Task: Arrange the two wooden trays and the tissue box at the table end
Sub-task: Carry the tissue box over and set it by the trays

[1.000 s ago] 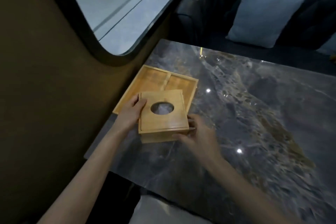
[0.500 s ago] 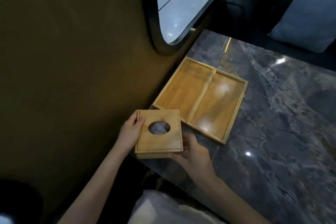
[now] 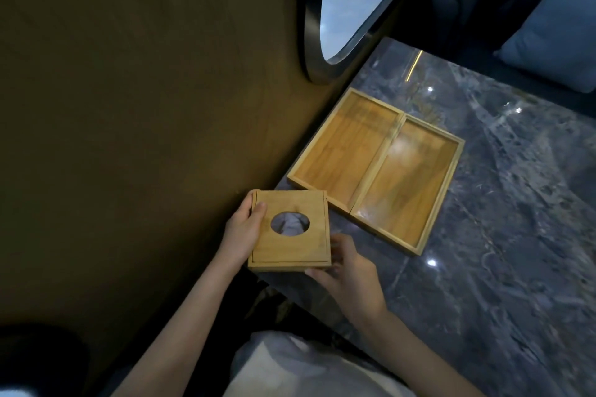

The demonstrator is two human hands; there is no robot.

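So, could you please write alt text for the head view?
Two hands, left and right, hold a wooden tissue box at the corner of a dark marble table beside a wall. Two wooden trays lie side by side behind it.

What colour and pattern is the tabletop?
The tabletop is dark grey-blue marble with pale veining and a glossy finish, seen in the head view.

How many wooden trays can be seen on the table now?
2. They lie side by side against the wall, long sides touching: the left tray nearer the wall, the right tray beside it. Both look empty. The tissue box is not counted; none appears hidden.
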